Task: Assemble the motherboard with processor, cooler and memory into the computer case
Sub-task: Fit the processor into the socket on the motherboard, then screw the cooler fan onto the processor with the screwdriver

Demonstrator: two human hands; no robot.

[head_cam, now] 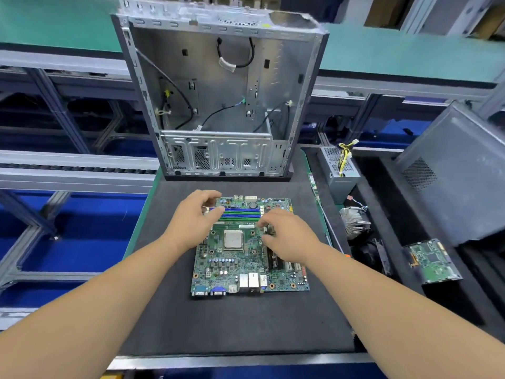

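you're working at the memory slots (240, 213) on the board (246, 258), which is lying flat on the black mat (232, 324) just in front of the open case (218, 99). left hand (195, 220) is sitting at the slots' left end, fingers curled; can't tell whether they're pinching a latch or a stick. right hand (287, 236) is hovering over the slots' right end, fingers bent down onto the board; grip is also unclear. cpu (233, 239) is sitting bare in its socket between your hands, cooler (354, 222) is waiting in the tray to the right.

looks like you're seating memory. advice:
- be opening both end latches first
- be lining the notch up before pressing
- be pushing straight down at both ends evenly
- be keeping fingers off the cpu top
- be leaving the board flat on the mat while pressing
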